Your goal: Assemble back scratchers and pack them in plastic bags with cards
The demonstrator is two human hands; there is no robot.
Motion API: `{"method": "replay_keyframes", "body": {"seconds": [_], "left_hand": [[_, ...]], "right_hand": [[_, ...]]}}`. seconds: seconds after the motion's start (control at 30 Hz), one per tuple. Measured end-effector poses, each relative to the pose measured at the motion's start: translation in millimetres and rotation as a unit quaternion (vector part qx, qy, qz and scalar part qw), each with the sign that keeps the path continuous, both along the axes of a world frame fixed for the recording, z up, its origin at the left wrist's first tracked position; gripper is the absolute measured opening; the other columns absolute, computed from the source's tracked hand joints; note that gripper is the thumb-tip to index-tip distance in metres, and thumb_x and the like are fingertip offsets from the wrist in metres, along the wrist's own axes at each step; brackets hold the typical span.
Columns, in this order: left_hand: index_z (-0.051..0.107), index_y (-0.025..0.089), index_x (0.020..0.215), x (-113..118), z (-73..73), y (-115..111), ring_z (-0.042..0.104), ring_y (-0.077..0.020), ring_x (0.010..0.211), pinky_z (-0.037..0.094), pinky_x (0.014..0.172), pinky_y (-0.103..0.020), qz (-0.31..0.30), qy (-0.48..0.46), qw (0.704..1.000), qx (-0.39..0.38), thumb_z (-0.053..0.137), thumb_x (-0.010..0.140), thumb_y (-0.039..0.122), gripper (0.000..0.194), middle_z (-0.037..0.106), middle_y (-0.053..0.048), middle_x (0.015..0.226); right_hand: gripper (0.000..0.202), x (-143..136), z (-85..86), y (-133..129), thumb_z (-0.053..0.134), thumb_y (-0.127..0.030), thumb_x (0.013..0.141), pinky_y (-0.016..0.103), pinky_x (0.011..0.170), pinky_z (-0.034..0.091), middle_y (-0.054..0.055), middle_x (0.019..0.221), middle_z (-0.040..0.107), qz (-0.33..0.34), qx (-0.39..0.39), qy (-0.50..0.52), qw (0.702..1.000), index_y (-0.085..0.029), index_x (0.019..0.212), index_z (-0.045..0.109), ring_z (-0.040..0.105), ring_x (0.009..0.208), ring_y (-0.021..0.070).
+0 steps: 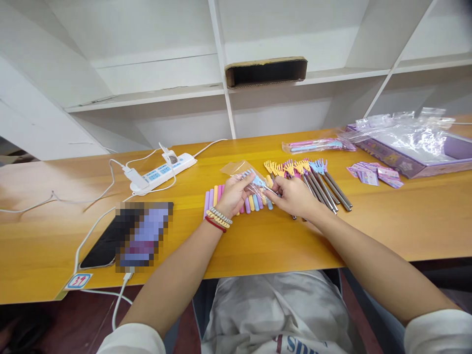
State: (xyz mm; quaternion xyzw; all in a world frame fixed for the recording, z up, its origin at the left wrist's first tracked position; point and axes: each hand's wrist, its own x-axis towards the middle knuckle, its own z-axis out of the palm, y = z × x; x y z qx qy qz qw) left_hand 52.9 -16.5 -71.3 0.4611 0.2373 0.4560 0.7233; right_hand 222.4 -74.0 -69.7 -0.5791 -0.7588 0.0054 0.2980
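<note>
My left hand [236, 194] is closed on a clear plastic bag [235, 168], its thumb pressed by a blue hand-shaped back scratcher head [257, 181] that shows through the film. From the right, my right hand [295, 196] pinches the back scratcher near its metal rod, at the bag's edge; its fingertips are partly hidden. Beneath and behind both hands lies a row of pastel foam-like tubes [210, 199]. Beside my right hand are several back scratchers [320, 179] with yellow, purple and blue hand-shaped heads and metal rods.
At the right stand a purple box [413, 164] with clear bags [416, 130] on it and small printed cards [374, 174]. A filled bag [317, 144] lies behind. Leftward are a power strip [165, 172], cables and two phones [106, 236]. White shelves hold a cardboard box [266, 72].
</note>
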Motion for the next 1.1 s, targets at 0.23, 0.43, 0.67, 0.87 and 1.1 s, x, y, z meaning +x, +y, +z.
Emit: {"method": "replay_keyframes", "body": {"seconds": [0.23, 0.43, 0.67, 0.87, 1.1], "left_hand": [[0.059, 0.012, 0.082, 6, 3.9, -10, 0.064, -0.0143, 0.060, 0.053, 0.056, -0.027, -0.008, 0.033, 0.999, 0.016, 0.067, 0.075, 0.031, 0.022, 0.067, -0.005, 0.075], [0.059, 0.013, 0.080, -8, 13.3, 9, 0.063, -0.0106, 0.060, 0.051, 0.056, -0.022, 0.135, -0.033, 0.990, -0.027, 0.067, 0.075, 0.024, 0.014, 0.068, -0.002, 0.073], [0.061, 0.012, 0.076, -27, 13.5, 27, 0.060, -0.0068, 0.054, 0.052, 0.056, -0.020, 0.172, -0.069, 0.981, -0.057, 0.066, 0.076, 0.023, 0.012, 0.066, 0.000, 0.069], [0.060, 0.013, 0.080, -21, 11.8, 21, 0.065, -0.0103, 0.061, 0.053, 0.056, -0.021, 0.139, -0.041, 0.987, -0.073, 0.065, 0.078, 0.027, 0.015, 0.068, -0.002, 0.074], [0.058, 0.014, 0.080, -17, 8.6, 17, 0.066, -0.0117, 0.063, 0.054, 0.057, -0.023, 0.097, -0.020, 0.993, -0.066, 0.064, 0.079, 0.026, 0.013, 0.068, -0.002, 0.076]], "right_hand": [[0.030, -2, 2.3, -1, 0.057, -0.046, 0.078, 0.022, 0.051, 0.030, -0.002, 0.054, 0.054, 0.012, -0.045, 0.111, 0.993, -0.019, 0.080, 0.045, 0.049, 0.049, 0.0115], [0.035, 7, 8.9, -3, 0.062, -0.032, 0.075, 0.021, 0.044, 0.031, -0.007, 0.053, 0.053, 0.127, -0.195, 0.249, 0.940, -0.021, 0.100, 0.039, 0.043, 0.042, 0.0084], [0.033, 22, 21.2, -2, 0.067, -0.028, 0.074, 0.026, 0.056, 0.046, 0.000, 0.071, 0.064, 0.276, -0.277, 0.415, 0.821, -0.018, 0.098, 0.047, 0.061, 0.062, 0.0120], [0.036, 25, 20.3, -1, 0.072, -0.032, 0.071, 0.022, 0.052, 0.047, 0.003, 0.078, 0.069, 0.295, -0.275, 0.461, 0.791, -0.016, 0.098, 0.052, 0.064, 0.063, 0.0115], [0.032, 19, 12.7, 1, 0.074, -0.029, 0.070, 0.022, 0.047, 0.045, -0.001, 0.065, 0.067, 0.265, -0.237, 0.466, 0.810, -0.017, 0.093, 0.056, 0.062, 0.054, 0.0105]]}}
